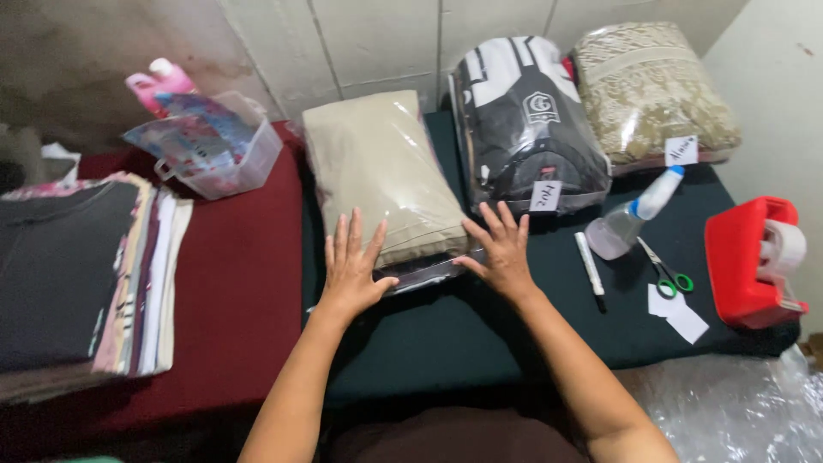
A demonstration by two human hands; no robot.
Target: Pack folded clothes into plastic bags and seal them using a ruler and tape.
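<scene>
**Hands flat on the bagged garment**

Both forearms reach in. I see my left hand (350, 273) and right hand (499, 254) spread flat, each grip open, pressing the beige bagged garment (377, 176); scissors (667, 268) lie well right of it.

Dim, flat indoor light, glare on the plastic wrap (403, 171), edges bowed and slightly soft.

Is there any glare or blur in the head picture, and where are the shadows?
Head view: glare streaks the clear plastic of the beige package under both hands, left hand and right hand; the black-and-white package also shines. The lower edge near the forearms lies in deep shadow. Edges look slightly soft, and the frame bends a little at its sides.
</scene>
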